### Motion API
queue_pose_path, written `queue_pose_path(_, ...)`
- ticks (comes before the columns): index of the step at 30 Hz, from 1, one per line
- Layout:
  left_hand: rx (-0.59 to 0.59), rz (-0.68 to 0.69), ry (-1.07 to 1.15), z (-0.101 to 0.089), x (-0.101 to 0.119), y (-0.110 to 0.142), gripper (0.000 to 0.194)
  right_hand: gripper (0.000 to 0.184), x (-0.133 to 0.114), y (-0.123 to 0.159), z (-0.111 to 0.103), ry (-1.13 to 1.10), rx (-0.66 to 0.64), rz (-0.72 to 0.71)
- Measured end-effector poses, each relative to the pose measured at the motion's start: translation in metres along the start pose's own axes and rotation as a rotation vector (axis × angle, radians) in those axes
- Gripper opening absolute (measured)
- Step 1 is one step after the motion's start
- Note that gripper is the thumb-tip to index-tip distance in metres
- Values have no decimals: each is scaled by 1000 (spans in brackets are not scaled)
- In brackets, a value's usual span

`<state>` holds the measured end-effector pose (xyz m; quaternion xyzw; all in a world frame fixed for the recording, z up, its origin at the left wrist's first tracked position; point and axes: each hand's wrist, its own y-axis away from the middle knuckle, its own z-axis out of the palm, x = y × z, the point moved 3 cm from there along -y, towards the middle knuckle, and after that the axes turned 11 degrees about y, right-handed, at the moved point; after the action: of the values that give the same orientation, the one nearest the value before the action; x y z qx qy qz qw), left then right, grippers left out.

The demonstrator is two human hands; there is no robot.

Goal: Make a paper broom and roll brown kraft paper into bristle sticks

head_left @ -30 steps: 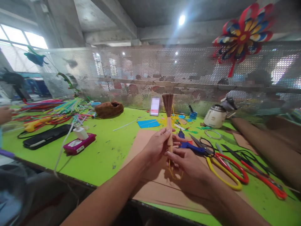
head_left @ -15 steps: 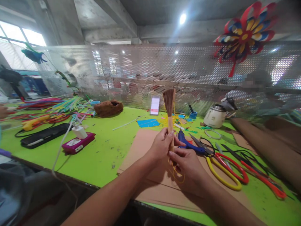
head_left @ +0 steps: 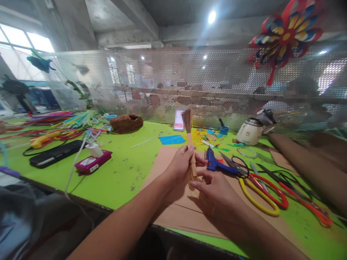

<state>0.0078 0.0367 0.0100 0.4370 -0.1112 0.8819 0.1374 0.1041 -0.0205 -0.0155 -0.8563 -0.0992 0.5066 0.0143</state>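
The left hand point(head_left: 179, 162) holds a small broom point(head_left: 189, 139) by its wooden handle; its fingers are closed around it. The broom stands nearly upright above the brown sheets point(head_left: 162, 160), with the dark bristles at the top and leaning a little to the left side. At the lower end of the handle there is a yellow thread point(head_left: 193, 176). The right hand point(head_left: 218, 187) is just beside this end, with thumb and forefinger bent close to it; I cannot tell if these fingers grip the thread or only touch there.

The brown sheets lie on the green bench point(head_left: 127, 159), under both hands. Just beyond the right hand lies a blue glue gun point(head_left: 215, 163). To the right of it are scissors with red and yellow handles point(head_left: 283, 202), and farther right another pair with orange-red handles point(head_left: 320, 216). Behind them stands a white pot point(head_left: 248, 133), near the forearm of another person point(head_left: 306, 168).

Behind the broom, a blue piece point(head_left: 170, 139) lies flat. At the left side are a brown pouch-like object point(head_left: 126, 124), a purple power strip point(head_left: 93, 163) and a black case point(head_left: 56, 155).
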Motion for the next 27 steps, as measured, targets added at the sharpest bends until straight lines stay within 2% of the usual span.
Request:
queue_pose_path(3, 44, 1, -9, -5, 2, -4, 12, 18, -3, 2, -10, 204, -54, 24)
queue_pose_path(7, 87, 9, -12, -10, 1, -9, 14, 31, -11, 7, -20, 386, -62, -128)
queue_pose_path(11, 127, 20, -5, -14, -1, -12, 14, 35, -10, 9, -28, 475, -49, -222)
queue_pose_path(14, 145, 19, -3, -16, 0, -13, 16, 34, -3, 5, -37, 545, 38, -292)
queue_pose_path(17, 153, 21, -4, -15, 1, -12, 18, 24, -3, 3, -44, 631, 265, -390)
queue_pose_path(19, 158, 26, -8, -14, 2, -11, 18, 19, -6, 4, -40, 604, 353, -405)
queue_pose_path(20, 163, 33, -10, -13, 2, -10, 18, 18, -7, 5, -35, 579, 352, -391)
queue_pose_path(24, 188, 80, -12, -9, 1, -6, 17, 9, -9, 4, -4, 580, 218, -264)
queue_pose_path(27, 181, 93, -15, -6, 0, -4, 16, 12, -3, 2, 8, 543, 234, -130)
